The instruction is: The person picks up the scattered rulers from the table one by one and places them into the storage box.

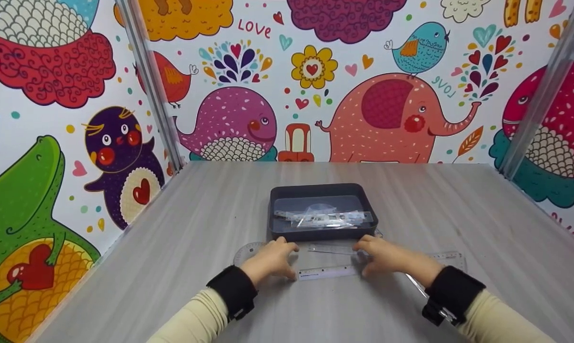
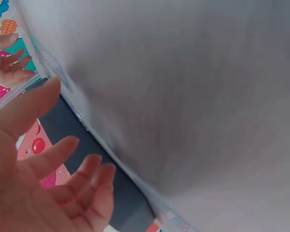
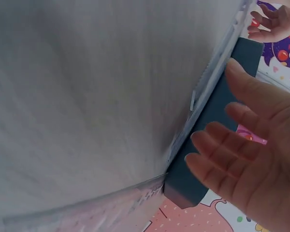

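A dark grey tray (image 1: 276, 212) sits mid-table and holds several clear plastic rulers (image 1: 326, 217). In front of it a clear straight ruler (image 1: 327, 272) lies between my hands. My left hand (image 1: 271, 259) hovers at its left end and my right hand (image 1: 386, 257) at its right end. Both hands have relaxed, spread fingers and hold nothing. In the left wrist view my left hand (image 2: 58, 183) is open beside the tray (image 2: 87, 145). From the right wrist, my right hand (image 3: 246, 150) shows open next to the tray (image 3: 208, 121).
A clear protractor (image 1: 246, 251) lies left of my left hand. A second straight ruler (image 1: 332, 248) and a clear set square (image 1: 451, 259) lie near my right hand. Cartoon-patterned walls (image 1: 387, 71) close in the grey wooden table (image 1: 458, 209) on three sides.
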`<state>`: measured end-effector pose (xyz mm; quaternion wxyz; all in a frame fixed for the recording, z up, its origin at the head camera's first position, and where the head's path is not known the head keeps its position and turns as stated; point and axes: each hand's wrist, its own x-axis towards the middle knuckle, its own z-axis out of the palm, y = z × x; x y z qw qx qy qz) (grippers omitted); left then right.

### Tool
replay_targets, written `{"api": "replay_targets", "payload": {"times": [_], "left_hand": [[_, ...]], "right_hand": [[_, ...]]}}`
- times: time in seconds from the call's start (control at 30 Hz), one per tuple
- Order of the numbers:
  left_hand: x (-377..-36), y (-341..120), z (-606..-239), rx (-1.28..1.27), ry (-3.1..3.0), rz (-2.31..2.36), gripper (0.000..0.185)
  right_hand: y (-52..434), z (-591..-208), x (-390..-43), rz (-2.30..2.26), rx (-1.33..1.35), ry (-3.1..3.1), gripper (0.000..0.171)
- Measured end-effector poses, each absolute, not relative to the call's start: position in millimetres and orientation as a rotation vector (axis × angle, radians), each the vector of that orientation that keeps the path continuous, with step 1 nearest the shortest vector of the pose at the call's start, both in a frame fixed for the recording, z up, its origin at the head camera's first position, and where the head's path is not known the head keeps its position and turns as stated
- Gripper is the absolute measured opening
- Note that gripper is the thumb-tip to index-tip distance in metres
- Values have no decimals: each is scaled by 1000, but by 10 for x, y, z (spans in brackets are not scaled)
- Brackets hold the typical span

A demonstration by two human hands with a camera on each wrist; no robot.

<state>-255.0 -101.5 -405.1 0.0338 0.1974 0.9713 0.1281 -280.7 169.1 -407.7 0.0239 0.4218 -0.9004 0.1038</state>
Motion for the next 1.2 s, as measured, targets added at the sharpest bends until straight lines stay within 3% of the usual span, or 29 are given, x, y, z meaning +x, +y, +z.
{"api": "replay_targets", "payload": {"times": [0.2,0.77,1.0,1.2], "left_hand": [[-2566,-1030,-4060,658,2953,393,51],[-2653,-879,-4064,628,2933,293,23],[-2642,-789,-4013,579,2926,136,27],[-2591,-769,-3992,635,2887,311,29]], "right_hand": [[1674,-4077,-2794,237,1224,-2903,51],[1472,-4056,-2854,100,1164,-3001,25],[1403,-4032,-2839,78,1178,-3002,26],[1450,-4056,-2886,120,1259,-2955,26]]}}
